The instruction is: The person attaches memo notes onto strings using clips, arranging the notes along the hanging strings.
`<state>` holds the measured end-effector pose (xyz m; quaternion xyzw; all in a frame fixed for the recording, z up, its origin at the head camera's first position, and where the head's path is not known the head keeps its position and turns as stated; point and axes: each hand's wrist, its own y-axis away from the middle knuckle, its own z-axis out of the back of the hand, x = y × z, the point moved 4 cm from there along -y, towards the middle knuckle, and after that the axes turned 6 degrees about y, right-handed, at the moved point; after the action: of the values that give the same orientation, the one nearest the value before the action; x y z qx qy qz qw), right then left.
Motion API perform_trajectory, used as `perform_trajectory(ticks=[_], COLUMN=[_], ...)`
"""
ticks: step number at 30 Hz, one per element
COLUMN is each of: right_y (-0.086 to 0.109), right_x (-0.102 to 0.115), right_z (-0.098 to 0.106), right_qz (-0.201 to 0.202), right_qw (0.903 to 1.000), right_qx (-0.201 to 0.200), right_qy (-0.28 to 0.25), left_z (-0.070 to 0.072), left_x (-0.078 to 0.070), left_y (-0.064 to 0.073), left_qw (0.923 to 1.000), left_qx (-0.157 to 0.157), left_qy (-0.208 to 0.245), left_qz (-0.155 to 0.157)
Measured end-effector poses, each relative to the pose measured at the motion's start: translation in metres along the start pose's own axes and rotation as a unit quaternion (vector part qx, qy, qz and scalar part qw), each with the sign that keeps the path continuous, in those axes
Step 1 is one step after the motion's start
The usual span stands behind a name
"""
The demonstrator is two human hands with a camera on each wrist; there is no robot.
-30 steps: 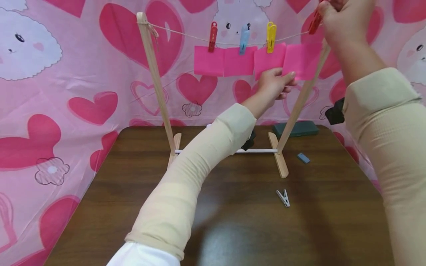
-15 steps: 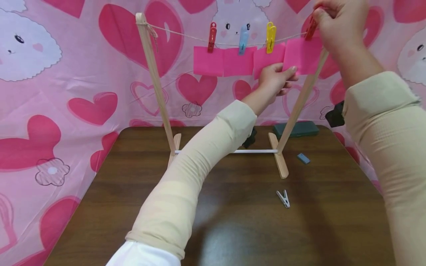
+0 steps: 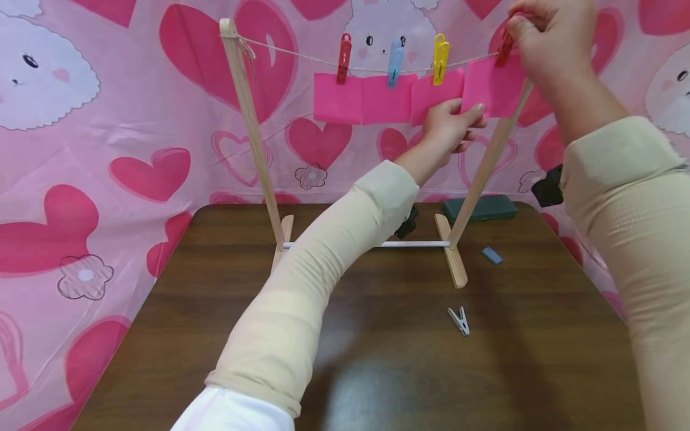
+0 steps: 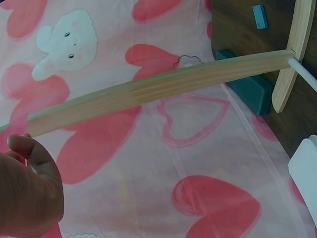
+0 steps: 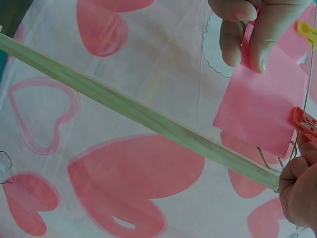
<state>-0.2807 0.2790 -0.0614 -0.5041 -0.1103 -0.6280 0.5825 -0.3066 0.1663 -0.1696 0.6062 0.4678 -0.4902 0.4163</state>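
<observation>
With thumb and fingers, my left hand (image 3: 450,127) pinches the lower left corner of a square pink paper (image 3: 492,90). My right hand (image 3: 560,45) grips a red clothespin (image 3: 504,50) at that paper's top edge, on the string (image 3: 291,52). The right wrist view shows this clothespin (image 5: 303,119) over the paper's edge beside the string; how far its jaws are closed I cannot tell. To the left hang several more pink papers (image 3: 338,102), under another red clothespin (image 3: 344,58), a light blue clothespin (image 3: 396,64) and a yellow clothespin (image 3: 439,60).
A wooden post (image 3: 253,126) and a second wooden post (image 3: 487,170) carry the string, joined low by a white rod (image 3: 415,244). On the brown table (image 3: 409,383) lie a grey clothespin (image 3: 459,321), a small blue block (image 3: 492,255) and a dark green box (image 3: 487,208).
The pink paper in my left hand has risen to the string. My right hand has come slightly left and down with the red clothespin, which now overlaps the paper's top edge.
</observation>
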Motion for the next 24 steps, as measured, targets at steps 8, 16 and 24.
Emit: perform_trajectory(ticks=[8,16,24], right_y=[0.0,0.003,0.004], right_x=[-0.001,-0.003,-0.005], right_z=[-0.001,-0.001,-0.002], right_qz=[0.01,0.01,0.002], right_qw=[0.9995,0.9975,0.9979], right_qx=[0.018,0.042,0.05], right_qy=[0.025,0.056,0.041], left_z=[0.001,0.003,0.007], left_x=[0.0,0.004,0.009], left_y=[-0.003,-0.003,-0.003], left_qw=[0.9997,0.9998,0.9986], left_qx=[-0.016,-0.019,-0.008], left_qy=[-0.019,0.002,0.043], left_qz=[-0.009,-0.006,-0.029])
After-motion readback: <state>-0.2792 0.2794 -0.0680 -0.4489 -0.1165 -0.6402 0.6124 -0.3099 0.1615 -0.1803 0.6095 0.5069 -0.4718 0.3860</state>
